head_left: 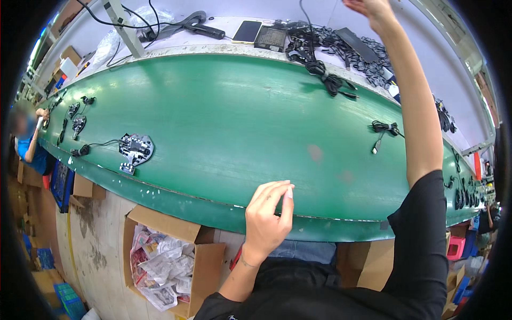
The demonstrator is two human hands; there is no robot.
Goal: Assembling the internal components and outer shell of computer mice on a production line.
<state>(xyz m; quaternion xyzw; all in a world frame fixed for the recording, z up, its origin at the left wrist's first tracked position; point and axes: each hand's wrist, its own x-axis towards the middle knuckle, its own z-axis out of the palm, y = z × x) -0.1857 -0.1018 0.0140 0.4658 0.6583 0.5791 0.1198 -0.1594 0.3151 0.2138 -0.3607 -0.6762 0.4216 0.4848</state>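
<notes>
My left hand (268,216) hovers over the near edge of the green belt (224,122), its thumb and fingertips drawn together in a pinch. Whatever the pinch may hold is too small to make out. My right arm stretches up across the belt's right part, and my right hand (369,7) is cut off by the top edge, so its grip does not show. Below that hand, a bundled black cable (330,82) hangs from the shelf onto the belt. A coiled USB cable (385,128) lies beside my right forearm. Farther left rests a grey-and-black electronic assembly (136,149) with its cable.
A shelf along the far side bears a heap of black cable parts (368,58), a phone (247,32) and a dark box (270,39). Under the belt stands a carton (208,272) of crumpled paper. Another person (32,138) works at the far left; more cables (464,194) lie right.
</notes>
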